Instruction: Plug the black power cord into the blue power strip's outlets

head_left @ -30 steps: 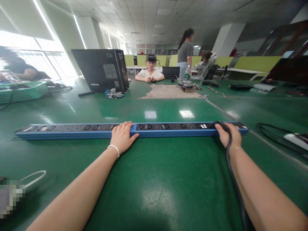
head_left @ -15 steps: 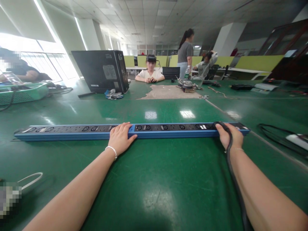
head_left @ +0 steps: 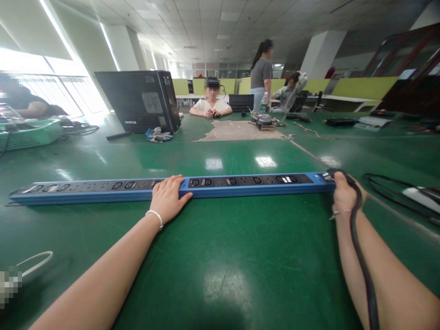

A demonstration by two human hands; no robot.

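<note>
A long blue power strip [head_left: 240, 189] with a row of black sockets lies across the green table. My left hand [head_left: 168, 198] rests over its middle, fingers on the top face and thumb along the front edge, closed round the strip. At the strip's right end, my right hand [head_left: 345, 192] is closed on a thick black cable [head_left: 360, 247], its plug end by the end of the strip. The cable runs down over my right forearm. Whether the plug touches the strip is hidden by the fingers.
A black computer case [head_left: 144, 103] and gloves [head_left: 158, 135] stand beyond the strip at left, near a green basket [head_left: 30, 135]. Black cables [head_left: 388, 188] lie at right. A seated person [head_left: 211, 105] is across the table; other people are behind and at far left.
My right hand has moved right with the cable, from over the strip's right part to its end, uncovering that part. My left hand stays on the strip. The view has shifted slightly.
</note>
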